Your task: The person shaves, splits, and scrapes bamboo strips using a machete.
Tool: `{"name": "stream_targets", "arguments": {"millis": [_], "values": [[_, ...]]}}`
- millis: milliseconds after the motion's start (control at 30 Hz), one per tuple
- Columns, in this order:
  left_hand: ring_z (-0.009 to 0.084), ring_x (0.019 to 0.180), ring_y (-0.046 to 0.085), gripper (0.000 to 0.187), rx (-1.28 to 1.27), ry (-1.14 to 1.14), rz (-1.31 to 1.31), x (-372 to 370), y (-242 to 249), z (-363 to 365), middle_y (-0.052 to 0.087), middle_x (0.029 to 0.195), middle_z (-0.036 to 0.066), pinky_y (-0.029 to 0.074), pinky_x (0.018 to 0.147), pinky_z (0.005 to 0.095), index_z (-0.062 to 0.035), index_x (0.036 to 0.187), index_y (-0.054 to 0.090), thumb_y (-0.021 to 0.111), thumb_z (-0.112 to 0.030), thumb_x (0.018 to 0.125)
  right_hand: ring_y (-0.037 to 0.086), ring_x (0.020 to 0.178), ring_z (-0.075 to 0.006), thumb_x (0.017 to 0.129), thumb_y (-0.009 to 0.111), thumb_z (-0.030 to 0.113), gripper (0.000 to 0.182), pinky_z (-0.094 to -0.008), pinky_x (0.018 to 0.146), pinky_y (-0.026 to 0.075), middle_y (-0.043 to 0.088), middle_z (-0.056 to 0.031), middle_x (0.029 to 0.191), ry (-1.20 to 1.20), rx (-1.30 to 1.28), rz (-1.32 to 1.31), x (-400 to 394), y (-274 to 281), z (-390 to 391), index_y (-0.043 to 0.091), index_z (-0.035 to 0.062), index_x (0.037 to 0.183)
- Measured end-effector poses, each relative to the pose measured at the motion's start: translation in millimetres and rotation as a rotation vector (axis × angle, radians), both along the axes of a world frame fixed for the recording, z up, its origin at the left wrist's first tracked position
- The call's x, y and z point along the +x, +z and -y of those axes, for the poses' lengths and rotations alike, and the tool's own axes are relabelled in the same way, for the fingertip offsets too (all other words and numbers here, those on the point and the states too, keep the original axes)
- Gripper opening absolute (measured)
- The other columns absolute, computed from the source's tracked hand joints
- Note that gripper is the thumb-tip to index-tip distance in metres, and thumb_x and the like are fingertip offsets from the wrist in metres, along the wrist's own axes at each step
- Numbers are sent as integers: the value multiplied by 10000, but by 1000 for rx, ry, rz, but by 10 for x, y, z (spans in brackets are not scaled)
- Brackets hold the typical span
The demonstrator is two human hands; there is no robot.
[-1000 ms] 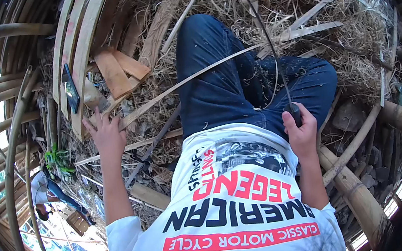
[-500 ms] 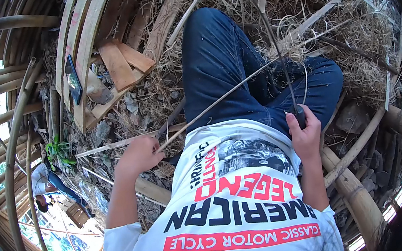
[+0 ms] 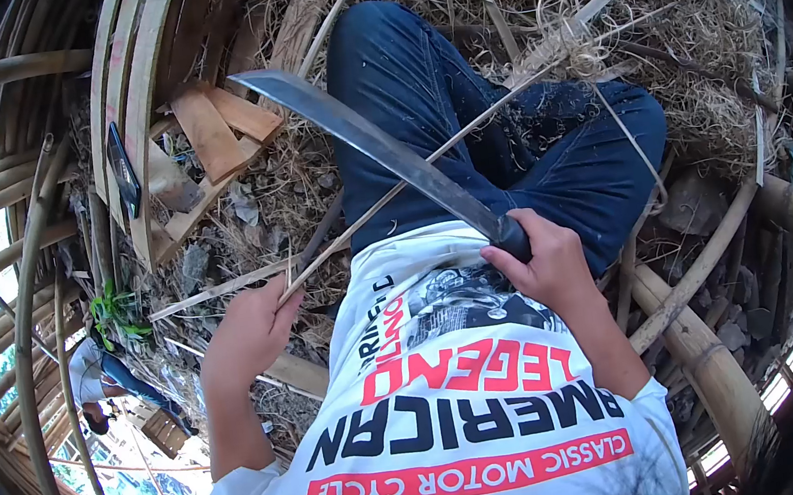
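My right hand [image 3: 554, 263] is closed round the black handle of a machete [image 3: 385, 150]. Its broad, slightly curved blade points up and left over my lap and crosses above a thin bamboo strip [image 3: 354, 227]. The near end of that strip is pinched in my left hand [image 3: 249, 333], beside my hip. From there it runs diagonally over my thighs toward the heap of shavings. My legs in blue jeans [image 3: 386, 81] are bent in front of me.
Curly bamboo shavings [image 3: 585, 7] cover the ground beyond my legs. Planks [image 3: 132, 92] with a phone [image 3: 123, 170] and wood offcuts [image 3: 210, 137] lie at the left. Thick bamboo poles [image 3: 708, 367] are at the right. Another person [image 3: 115, 376] is at the far left, near bamboo slats.
The machete has swung from pointing away from me to pointing left, its flat now showing across the strip. My right hand has moved left; my left hand still grips the strip.
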State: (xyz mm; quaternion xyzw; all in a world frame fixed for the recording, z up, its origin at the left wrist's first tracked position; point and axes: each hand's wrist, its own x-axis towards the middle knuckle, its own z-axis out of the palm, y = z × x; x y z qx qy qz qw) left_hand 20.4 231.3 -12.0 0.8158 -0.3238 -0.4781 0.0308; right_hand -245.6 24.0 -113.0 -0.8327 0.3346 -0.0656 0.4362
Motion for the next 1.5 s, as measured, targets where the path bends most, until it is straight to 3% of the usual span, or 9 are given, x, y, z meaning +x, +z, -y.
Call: {"name": "stream_targets", "arguments": {"millis": [133,333,433,567,767,833,933,1100,1500], "values": [[457,736,570,157,0,-52,72,-73,205,71,587,728,244,415,640,512,19,876,525,570,-120,935,698,686,-347,802,796,377,471,-391,603,547,680,-188,789,30,-42,16,35,72,54,646,-24,1000],[472,708,558,150,-95,-135,256,-91,327,213,559,668,243,412,645,526,9,911,500,563,-125,940,696,675,-328,800,789,425,503,-383,590,545,677,-167,773,51,-105,99,65,161,64,638,-10,1001],[412,640,538,130,-103,-122,227,-101,362,254,522,629,184,383,604,479,-11,901,548,569,-130,948,695,662,-307,794,784,459,525,-369,572,542,677,-157,768,88,-67,78,155,196,2,633,-5,988],[462,698,563,150,-48,-175,191,-75,458,343,560,663,238,416,629,515,2,921,516,563,-139,945,695,647,-286,791,774,489,531,-355,556,538,683,-135,761,85,-120,86,177,153,9,632,13,978],[455,684,563,163,-16,-148,178,-86,412,337,558,653,227,413,621,515,4,918,530,564,-152,950,699,659,-288,792,775,482,522,-360,559,541,685,-137,782,73,-151,29,90,106,47,636,14,976],[407,654,522,168,-61,-135,220,-100,388,308,513,635,169,382,653,464,-25,902,559,556,-178,970,696,658,-287,786,779,481,518,-359,555,537,683,-133,793,19,-181,10,44,77,88,641,14,964],[402,660,519,166,-37,-135,171,-86,382,310,509,641,166,381,661,462,-26,908,559,553,-180,969,690,651,-282,779,785,477,518,-358,547,530,671,-119,782,28,-210,0,-10,100,106,642,10,953],[460,687,559,164,-50,-191,178,-77,401,326,556,658,231,411,623,514,9,941,537,559,-154,955,685,646,-274,780,784,474,517,-355,542,525,660,-110,766,42,-260,-24,-26,168,111,639,8,951],[447,657,557,153,-62,-162,136,-23,378,346,556,653,227,409,601,494,6,941,552,555,-146,955,669,720,-392,852,726,450,472,-435,620,536,676,-178,805,-137,-330,-244,-366,-22,550,628,8,984]]}}
